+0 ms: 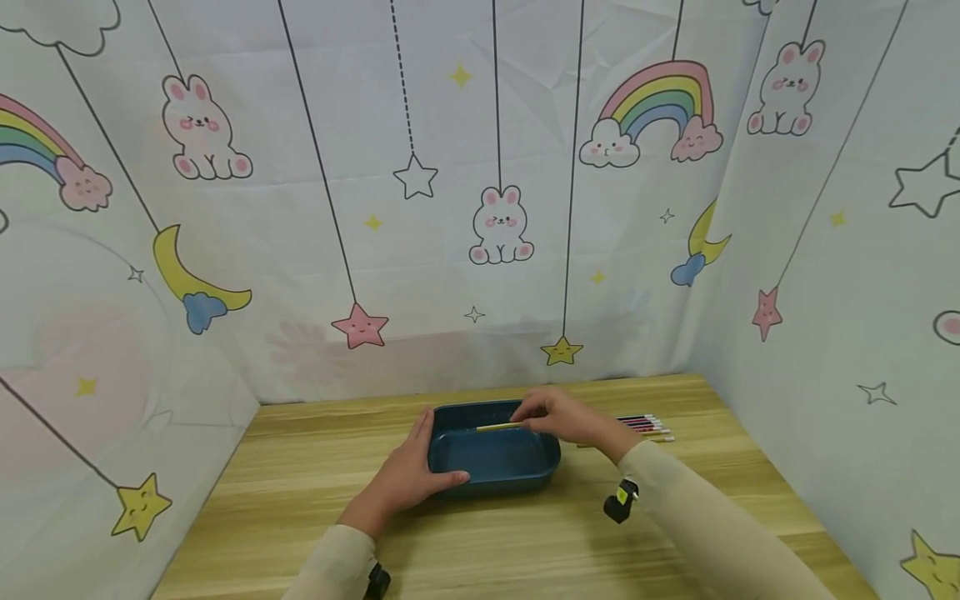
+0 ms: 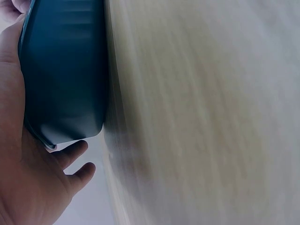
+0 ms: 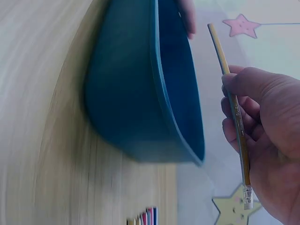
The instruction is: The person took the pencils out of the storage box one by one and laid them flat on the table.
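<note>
A dark blue rectangular box (image 1: 501,485) with an open top stands on the wooden table. My left hand (image 1: 408,477) holds its left end, thumb along the near rim and fingers around the end wall; the left wrist view shows fingertips past the box's corner. Over the far right part of the box, my right hand (image 1: 557,415) pinches a yellow pencil (image 3: 240,126) between thumb and fingers. The pencil lies nearly level in the head view, its plain end pointing left. Its white eraser end (image 3: 248,197) sits by the palm in the right wrist view.
Several pencils (image 1: 647,423) with white erasers lie side by side on the table (image 1: 300,492), right of the box and partly behind the right forearm. White cloth walls (image 1: 442,275) printed with bunnies, stars and rainbows enclose the table at the back and both sides.
</note>
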### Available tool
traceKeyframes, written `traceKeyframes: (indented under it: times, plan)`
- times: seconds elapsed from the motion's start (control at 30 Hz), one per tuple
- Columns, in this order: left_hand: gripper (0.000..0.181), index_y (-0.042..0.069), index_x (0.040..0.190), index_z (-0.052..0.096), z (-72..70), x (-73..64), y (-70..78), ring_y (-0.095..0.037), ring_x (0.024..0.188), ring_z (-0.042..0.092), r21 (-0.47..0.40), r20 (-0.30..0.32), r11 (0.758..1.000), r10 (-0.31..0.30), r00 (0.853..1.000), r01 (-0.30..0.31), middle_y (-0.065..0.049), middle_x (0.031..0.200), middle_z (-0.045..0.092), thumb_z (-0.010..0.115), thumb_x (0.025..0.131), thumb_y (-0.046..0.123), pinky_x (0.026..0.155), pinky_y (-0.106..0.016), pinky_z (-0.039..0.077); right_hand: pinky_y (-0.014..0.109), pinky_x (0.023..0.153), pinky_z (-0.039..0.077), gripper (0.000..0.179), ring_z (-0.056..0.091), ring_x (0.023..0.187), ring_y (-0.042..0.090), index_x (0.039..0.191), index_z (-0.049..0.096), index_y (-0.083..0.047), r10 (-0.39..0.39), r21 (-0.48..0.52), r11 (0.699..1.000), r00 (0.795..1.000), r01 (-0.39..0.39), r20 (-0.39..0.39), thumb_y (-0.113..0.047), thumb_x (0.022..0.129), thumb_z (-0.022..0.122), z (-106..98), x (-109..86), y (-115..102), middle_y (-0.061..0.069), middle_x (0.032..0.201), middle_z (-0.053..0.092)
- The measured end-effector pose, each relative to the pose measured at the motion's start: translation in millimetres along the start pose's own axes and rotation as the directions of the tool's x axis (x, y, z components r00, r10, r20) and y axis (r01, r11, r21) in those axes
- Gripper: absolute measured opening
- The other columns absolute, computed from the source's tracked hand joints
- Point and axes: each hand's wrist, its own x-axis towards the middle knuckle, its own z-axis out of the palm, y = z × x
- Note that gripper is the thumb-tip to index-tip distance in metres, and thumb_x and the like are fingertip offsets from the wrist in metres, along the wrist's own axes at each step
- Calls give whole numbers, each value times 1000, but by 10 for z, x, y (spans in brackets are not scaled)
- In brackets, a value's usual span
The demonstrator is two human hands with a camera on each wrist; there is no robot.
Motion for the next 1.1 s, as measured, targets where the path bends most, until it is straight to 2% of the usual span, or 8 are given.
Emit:
traceKeyframes:
  times: [0.2, 0.47, 0.63, 0.93, 1.1]
  plan:
    - [138, 11, 179, 6, 20, 13, -16, -46, 162, 35, 11, 2, 1000, -6, 1000, 6, -13, 186, 8, 85, 85, 74, 123, -69, 37, 32, 79, 59, 18, 63, 95, 13, 120, 86, -11, -37, -54, 998, 999, 35, -30, -9, 108, 73, -182, -233, 83, -2, 110, 72]
    - [139, 11, 179, 7, 7, 5, -13, -45, 163, 33, 9, 3, 1000, -6, 1000, 6, -12, 186, 7, 84, 84, 77, 124, -69, 35, 32, 79, 59, 17, 65, 93, 15, 115, 87, -4, -72, -39, 997, 993, 68, -97, 1, 105, 74, -328, -498, 238, 6, 105, 74]
    - [138, 11, 179, 7, 1, -13, -9, -46, 162, 34, 1, 3, 1000, -3, 1000, 3, -13, 186, 7, 84, 85, 76, 124, -69, 36, 31, 78, 58, 21, 67, 94, 15, 117, 86, -3, -46, -37, 998, 991, 42, -129, 6, 103, 73, -402, -649, 308, 9, 107, 75]
    - [136, 11, 179, 6, 14, -26, 9, -47, 161, 35, -13, 3, 1000, -5, 1000, 5, -12, 186, 6, 85, 87, 71, 123, -70, 37, 30, 74, 56, 22, 64, 90, 12, 115, 86, -3, -33, -56, 998, 985, 24, -168, 9, 101, 74, -509, -877, 470, 1, 102, 75]
    - [135, 12, 179, 5, 16, -20, 9, -46, 162, 34, -11, 4, 1000, -5, 1000, 5, -11, 186, 5, 86, 88, 69, 123, -69, 37, 30, 79, 59, 19, 69, 98, 15, 114, 87, -5, 16, -62, 998, 984, -28, -176, 4, 103, 74, -550, -996, 562, 3, 110, 76]
